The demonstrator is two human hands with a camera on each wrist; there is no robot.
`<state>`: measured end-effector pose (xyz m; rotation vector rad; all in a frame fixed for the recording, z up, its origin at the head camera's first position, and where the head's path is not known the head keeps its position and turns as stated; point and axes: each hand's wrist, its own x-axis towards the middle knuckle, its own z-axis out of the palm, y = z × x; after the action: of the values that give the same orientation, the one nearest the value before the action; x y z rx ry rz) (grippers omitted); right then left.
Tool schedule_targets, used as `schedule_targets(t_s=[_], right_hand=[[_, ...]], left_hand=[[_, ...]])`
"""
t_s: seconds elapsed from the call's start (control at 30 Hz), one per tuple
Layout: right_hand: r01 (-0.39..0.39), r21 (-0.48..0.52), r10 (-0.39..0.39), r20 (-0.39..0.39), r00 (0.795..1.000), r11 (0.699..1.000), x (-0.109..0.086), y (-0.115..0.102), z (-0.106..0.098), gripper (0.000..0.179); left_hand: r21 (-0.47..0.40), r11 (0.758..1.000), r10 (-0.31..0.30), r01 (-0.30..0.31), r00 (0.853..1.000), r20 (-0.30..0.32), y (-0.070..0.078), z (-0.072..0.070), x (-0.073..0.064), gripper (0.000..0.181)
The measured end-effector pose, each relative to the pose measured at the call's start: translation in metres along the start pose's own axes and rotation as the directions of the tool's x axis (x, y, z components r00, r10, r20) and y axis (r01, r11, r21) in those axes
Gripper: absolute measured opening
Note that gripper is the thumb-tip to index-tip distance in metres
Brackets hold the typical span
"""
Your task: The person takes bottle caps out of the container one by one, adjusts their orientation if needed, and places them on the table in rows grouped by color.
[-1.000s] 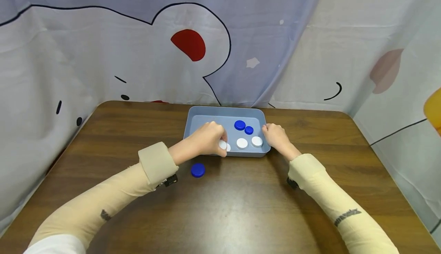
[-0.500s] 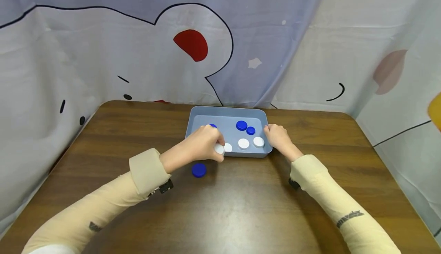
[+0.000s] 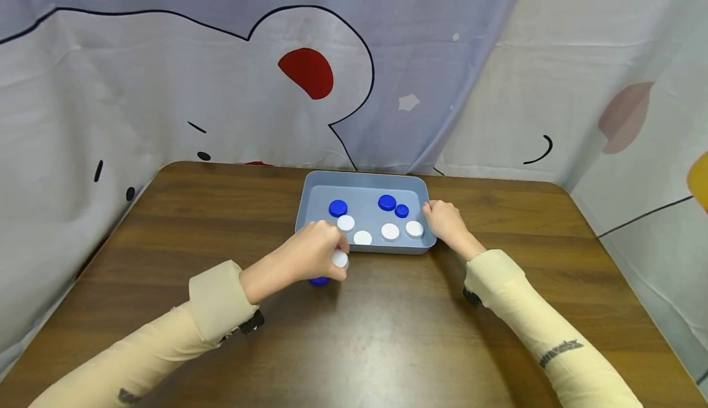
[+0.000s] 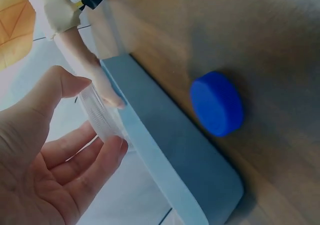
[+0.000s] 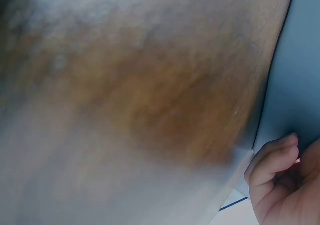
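Note:
My left hand [image 3: 310, 251] pinches a white bottle cap [image 3: 340, 258] between thumb and fingers, just in front of the tray's near left corner. In the left wrist view, the ridged side of this white cap [image 4: 99, 114] shows. On the table below the hand lies a blue cap [image 4: 216, 104], partly hidden in the head view. My right hand [image 3: 449, 226] grips the right edge of the grey-blue tray [image 3: 362, 180], fingers curled at its wall [image 5: 292, 75]. Inside the tray are three blue caps, one at the left [image 3: 338, 208], and several white caps, one near the front wall [image 3: 362, 238].
The brown wooden table [image 3: 409, 334] carries the tray towards its far edge. A printed curtain [image 3: 221, 88] hangs close behind the table and along its sides.
My left hand has drawn back from over the tray, towards me and leftward, with the white cap. Caps it covered now show, while the blue cap on the table is partly covered. My right hand stays put.

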<state>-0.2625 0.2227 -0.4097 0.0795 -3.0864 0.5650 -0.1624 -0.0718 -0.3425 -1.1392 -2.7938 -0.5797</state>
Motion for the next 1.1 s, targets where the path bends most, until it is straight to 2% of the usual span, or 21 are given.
schedule_targets(t_s=[0.4, 0.77, 1.1], right_hand=[[0.0, 0.003, 0.0, -0.005, 1.0, 1.0, 0.0, 0.0, 0.002, 0.039], [-0.004, 0.0, 0.004, -0.009, 1.0, 1.0, 0.0, 0.001, 0.001, 0.039], [-0.011, -0.004, 0.011, -0.005, 1.0, 1.0, 0.001, 0.0, 0.001, 0.039]], left_hand=[[-0.014, 0.999, -0.031, 0.031, 0.999, 0.02, -0.001, 0.012, -0.027, 0.016], [0.034, 0.999, 0.036, -0.037, 0.999, 0.035, 0.0, 0.026, -0.05, 0.014], [0.023, 1.0, 0.02, -0.022, 0.998, 0.053, -0.002, 0.033, -0.062, 0.017]])
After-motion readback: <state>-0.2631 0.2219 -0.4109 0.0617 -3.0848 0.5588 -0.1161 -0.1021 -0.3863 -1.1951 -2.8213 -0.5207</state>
